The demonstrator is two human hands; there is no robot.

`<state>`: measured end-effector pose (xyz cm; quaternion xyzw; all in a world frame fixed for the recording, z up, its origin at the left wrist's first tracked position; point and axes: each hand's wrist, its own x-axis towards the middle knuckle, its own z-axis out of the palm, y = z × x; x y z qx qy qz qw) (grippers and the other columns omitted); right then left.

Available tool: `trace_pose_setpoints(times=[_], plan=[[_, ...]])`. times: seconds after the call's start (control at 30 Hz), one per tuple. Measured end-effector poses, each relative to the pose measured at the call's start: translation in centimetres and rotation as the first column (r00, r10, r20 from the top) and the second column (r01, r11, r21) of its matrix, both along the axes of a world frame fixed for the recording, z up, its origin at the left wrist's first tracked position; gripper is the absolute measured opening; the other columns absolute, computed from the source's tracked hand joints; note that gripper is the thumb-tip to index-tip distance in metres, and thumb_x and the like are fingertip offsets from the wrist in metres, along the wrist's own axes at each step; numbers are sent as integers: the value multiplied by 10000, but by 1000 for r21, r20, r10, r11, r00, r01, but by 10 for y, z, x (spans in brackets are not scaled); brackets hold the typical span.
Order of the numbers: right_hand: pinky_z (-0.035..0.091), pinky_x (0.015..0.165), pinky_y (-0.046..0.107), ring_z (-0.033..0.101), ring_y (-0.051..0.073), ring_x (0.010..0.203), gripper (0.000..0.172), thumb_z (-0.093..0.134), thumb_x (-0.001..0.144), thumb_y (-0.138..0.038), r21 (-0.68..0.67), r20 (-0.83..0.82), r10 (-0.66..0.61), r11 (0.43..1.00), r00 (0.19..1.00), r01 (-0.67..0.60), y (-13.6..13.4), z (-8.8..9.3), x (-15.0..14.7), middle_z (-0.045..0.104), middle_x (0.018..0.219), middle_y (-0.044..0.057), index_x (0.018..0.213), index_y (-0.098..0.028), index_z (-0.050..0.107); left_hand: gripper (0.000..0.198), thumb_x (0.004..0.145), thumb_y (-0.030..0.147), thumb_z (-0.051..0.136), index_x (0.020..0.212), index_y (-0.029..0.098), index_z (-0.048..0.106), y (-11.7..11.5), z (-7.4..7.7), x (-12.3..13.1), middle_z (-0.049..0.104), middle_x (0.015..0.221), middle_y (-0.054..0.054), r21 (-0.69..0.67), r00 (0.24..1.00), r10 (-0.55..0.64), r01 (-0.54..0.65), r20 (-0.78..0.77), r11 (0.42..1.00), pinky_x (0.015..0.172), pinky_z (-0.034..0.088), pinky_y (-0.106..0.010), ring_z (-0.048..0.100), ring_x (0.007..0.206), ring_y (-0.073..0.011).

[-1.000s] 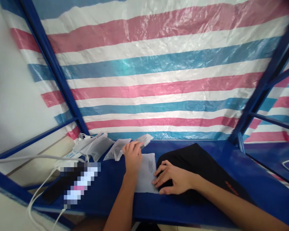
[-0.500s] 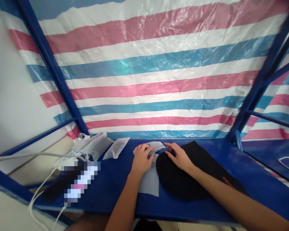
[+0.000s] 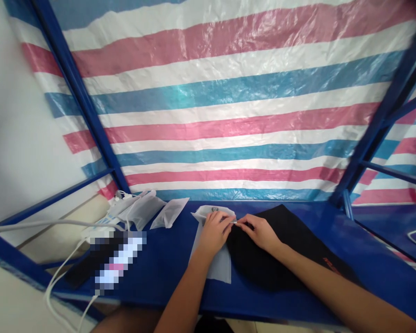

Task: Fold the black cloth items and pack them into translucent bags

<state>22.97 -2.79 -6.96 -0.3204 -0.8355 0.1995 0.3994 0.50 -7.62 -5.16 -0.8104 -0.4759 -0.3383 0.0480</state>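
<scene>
A translucent white pouch (image 3: 219,266) lies on the blue surface (image 3: 166,273), its top spread toward the back, with a small dark round mark near the upper edge. My left hand (image 3: 215,231) rests over the pouch, fingers closed on its right top edge. Just to the right, my right hand (image 3: 260,232) pinches the same edge, a small white bit showing between the fingertips of both hands. Beneath my right hand and forearm is a black cloth item (image 3: 291,231) with orange lettering.
Several translucent pouches (image 3: 169,213) lie at the back left. Nearer are white cables (image 3: 52,282), a black object (image 3: 90,266) and a pixelated bright item (image 3: 119,266). Blue frame posts (image 3: 81,99) stand at both sides before a striped sheet (image 3: 229,125).
My hands have come together at the pouch's right top edge, and my right hand's fingers have closed. The pouch's top has spread out and shifted. The view has moved slightly.
</scene>
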Motion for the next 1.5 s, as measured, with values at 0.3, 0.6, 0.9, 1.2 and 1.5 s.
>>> trace_pose_setpoints(times=[0.3,0.6,0.9,1.2,1.5], plan=[[588,863,382,697,244,940,285,439,1150,-346,228,212,99,962,972,-148,1,9,6,743,1015,86,1110,-247,703,239,1059,213,618,1192,306,793,-2,3,-2,742,1210,-53,16,995,-92,93,-37,996,1065,499,-467,657,1165,-251],[580,850,391,678,254,946,196,456,1119,-252,243,199,104,958,974,-152,7,12,12,707,1010,80,1097,-256,650,184,1063,207,627,1107,271,794,1,7,-3,750,1113,-44,88,998,-58,58,-2,994,1072,442,-491,660,1101,-246],[603,791,375,701,246,903,202,602,1062,-355,133,99,58,989,993,-71,16,0,21,713,1075,82,1225,-256,668,157,1059,215,630,1124,245,770,4,6,-22,733,1065,-55,105,997,-17,9,77,994,988,490,-452,657,1053,-247],[591,909,408,710,255,993,220,512,1101,-266,141,86,150,977,985,-161,8,2,8,739,1051,76,1140,-275,728,182,1077,230,610,1155,266,771,3,-3,6,727,1102,-48,47,998,-53,54,-39,997,988,497,-434,654,1070,-242],[571,906,413,709,275,1000,213,515,1094,-346,116,26,-62,992,998,59,28,-2,26,743,1047,67,1069,-278,716,162,1087,252,608,1120,261,767,8,4,-19,746,1104,-47,129,991,137,-137,12,982,1022,439,-479,621,1140,-262]])
